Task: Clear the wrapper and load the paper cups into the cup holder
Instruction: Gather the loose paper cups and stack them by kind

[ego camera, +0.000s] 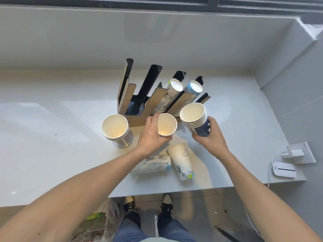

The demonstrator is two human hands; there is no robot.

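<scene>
White-lined navy cup stack in the right hand grip; left hand grip grasps single cup.

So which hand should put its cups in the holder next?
Probably the right hand. It holds a nested stack of blue cups lifted just in front of the cup holder. The left hand grips only a single cup, lower down on the counter.

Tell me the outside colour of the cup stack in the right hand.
Dark navy blue outside, white inside; the stack of cups shows in the head view.
</scene>
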